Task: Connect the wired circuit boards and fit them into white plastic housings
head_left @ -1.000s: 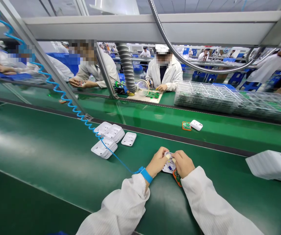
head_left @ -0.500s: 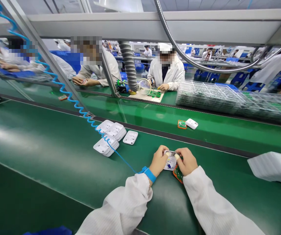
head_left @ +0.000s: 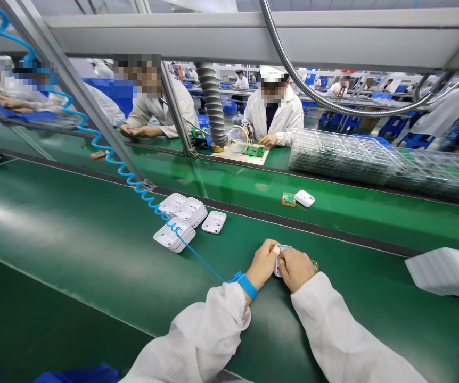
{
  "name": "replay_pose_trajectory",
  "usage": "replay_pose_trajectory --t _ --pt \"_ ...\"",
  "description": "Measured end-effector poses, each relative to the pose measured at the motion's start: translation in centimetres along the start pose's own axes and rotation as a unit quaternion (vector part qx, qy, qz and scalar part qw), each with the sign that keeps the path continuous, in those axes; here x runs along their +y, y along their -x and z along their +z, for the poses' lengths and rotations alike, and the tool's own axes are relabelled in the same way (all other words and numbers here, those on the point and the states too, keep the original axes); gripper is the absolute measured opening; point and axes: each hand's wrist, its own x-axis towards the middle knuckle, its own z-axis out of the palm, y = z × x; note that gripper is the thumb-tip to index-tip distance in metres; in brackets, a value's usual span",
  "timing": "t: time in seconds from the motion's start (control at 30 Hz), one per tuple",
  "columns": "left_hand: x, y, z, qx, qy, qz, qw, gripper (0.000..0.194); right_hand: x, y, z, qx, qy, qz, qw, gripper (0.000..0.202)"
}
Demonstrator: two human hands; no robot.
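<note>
Down on the green tabletop (head_left: 93, 266), seen from the head camera, my two hands meet over one small white housing (head_left: 280, 255). My left hand (head_left: 262, 264) closes on its left edge, thumb up against the rim; my right hand (head_left: 296, 268) lies folded over the top and right side, so most of the part is hidden. Both grips are tight on it — fingers curled, no gap showing. A sliver of green circuit board (head_left: 314, 264) with an orange edge peeks out just past the right knuckles; I cannot tell whether it touches the housing. A blue wrist strap (head_left: 247, 285) rings my left wrist, and its coiled blue cord (head_left: 133, 183) runs up and away to the left.

Well to the left of my hands sit stacks of white covers (head_left: 179, 223), with a single cover (head_left: 214, 222) just beside them. Across the dark strip, on the far belt, another circuit board (head_left: 288, 199) and a white module (head_left: 304, 198) lie side by side. Clear trays (head_left: 373, 159) are piled at the far right, and a white stack (head_left: 449, 272) rests near the right edge. Opposite me, a person in a white coat (head_left: 273, 117) works at a board.
</note>
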Motion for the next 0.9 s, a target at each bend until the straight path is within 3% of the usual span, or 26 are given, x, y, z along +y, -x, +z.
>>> replay_pose_trajectory --t 0.2,0.9 --pt "-0.1 0.0 -0.1 -0.007 -0.005 -0.009 1.000 0.015 0.5 0.1 0.2 0.043 -0.013 -0.009 0.999 0.013" --pt "0.3 0.3 -0.2 0.010 -0.071 -0.007 0.997 0.017 0.7 0.2 1.2 0.053 0.001 -0.073 0.996 0.018"
